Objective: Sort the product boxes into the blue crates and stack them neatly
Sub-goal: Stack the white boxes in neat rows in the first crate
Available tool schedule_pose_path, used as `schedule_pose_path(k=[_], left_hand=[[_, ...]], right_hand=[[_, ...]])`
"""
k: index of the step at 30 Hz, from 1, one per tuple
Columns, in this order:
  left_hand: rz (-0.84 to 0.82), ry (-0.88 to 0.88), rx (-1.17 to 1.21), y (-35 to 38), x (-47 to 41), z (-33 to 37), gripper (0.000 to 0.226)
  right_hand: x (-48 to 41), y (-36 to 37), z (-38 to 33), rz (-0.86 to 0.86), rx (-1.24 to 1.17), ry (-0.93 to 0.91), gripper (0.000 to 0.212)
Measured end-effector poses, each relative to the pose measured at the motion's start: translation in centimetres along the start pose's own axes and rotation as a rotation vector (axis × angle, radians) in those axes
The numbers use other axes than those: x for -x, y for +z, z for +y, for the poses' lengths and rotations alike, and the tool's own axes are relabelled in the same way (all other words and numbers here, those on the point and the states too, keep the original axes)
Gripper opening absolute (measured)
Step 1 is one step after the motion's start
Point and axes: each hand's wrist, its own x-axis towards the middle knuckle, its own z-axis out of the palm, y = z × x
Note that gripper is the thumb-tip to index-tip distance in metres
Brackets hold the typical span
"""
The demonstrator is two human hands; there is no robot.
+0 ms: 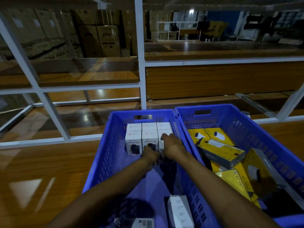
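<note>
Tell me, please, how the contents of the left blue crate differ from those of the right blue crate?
The left crate holds white boxes standing upright in tidy rows at its far end; the right crate holds yellow boxes lying flat, tilted and overlapping. Both hands, left hand and right hand, are in the left crate, none in the right. Both crates are blue and slotted.

One head-worn wide-angle view looks forward and down, close over two blue crates.
</note>
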Motion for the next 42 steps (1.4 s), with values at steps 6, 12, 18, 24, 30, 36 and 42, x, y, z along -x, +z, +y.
schedule_pose_path(k=[6,12,18,24,30,36,42], left_hand=[[-0.051,0.037,-0.477,-0.4,2.5,0.9,0.041],[-0.342,-0.062,-0.71,0.8,6.6,-0.1,0.028],[-0.472,-0.363,-0.931,3.7,8.4,-1.0,0.047],[-0.602,-0.436,-0.91,4.8,10.4,-1.1,0.062],[-0.608,-0.519,-0.838,4.4,11.4,-0.9,0.048],[-0.442,-0.268,-0.612,-1.3,9.2,0.1,0.008],[-0.397,-0.101,-0.211,-7.1,9.5,3.5,0.022]], right_hand=[[0.5,-0.6,-0.2,-0.045,-0.014,-0.045,0.027],[2.0,0.3,-0.3,-0.256,0.159,-0.157,0.027],[4.1,1.3,0.3,-0.294,0.282,-0.229,0.027],[6.5,2.3,1.2,-0.221,0.288,-0.258,0.033],[7.7,2.4,1.3,-0.189,0.22,-0.292,0.038],[7.7,2.2,1.4,-0.159,0.11,-0.276,0.033],[6.9,2.1,1.1,-0.139,-0.249,-0.224,0.04]])
